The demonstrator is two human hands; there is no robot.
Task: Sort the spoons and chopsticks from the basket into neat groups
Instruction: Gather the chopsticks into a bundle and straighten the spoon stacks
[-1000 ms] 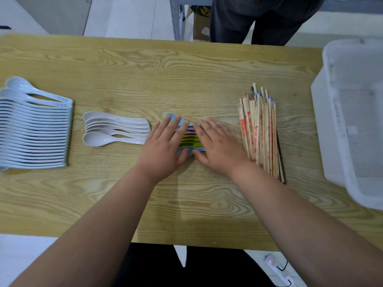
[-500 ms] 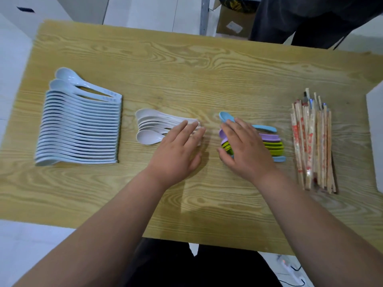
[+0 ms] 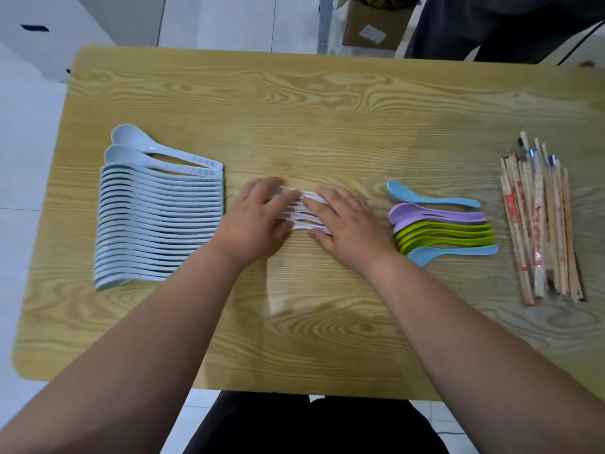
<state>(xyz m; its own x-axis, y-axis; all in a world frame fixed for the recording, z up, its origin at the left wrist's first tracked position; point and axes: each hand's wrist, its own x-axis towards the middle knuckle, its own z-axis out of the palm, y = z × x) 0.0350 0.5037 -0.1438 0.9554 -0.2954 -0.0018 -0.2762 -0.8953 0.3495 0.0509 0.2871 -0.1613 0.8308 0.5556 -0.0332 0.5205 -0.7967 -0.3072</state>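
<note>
Table (image 3: 327, 103) of pale wood grain, four groups in one line across it. Far left: long row of pale blue-white spoons (image 3: 157, 221), nested close, bowls left, handles right. Centre: small group of white spoons (image 3: 302, 213), lying flat, largely covered by both hands. Left hand (image 3: 258, 221) laid over the bowl end, fingers slightly bent and blurred, pressing down, not closed round anything. Right hand (image 3: 347, 227) laid over the handle end, palm down, fingers straight and together; likewise pressing, not gripping. Fingertips of the two hands near each other, spoon handles showing in between. Just right of the right hand: coloured spoons (image 3: 438, 224) in blue, purple and green, side by side, bowls left. Far right, apart from those: bundle of chopsticks (image 3: 543, 224), several in paper sleeves, running lengthwise away from the wearer. Beyond the far edge: person in dark trousers (image 3: 497, 24) and cardboard box (image 3: 376, 27).
</note>
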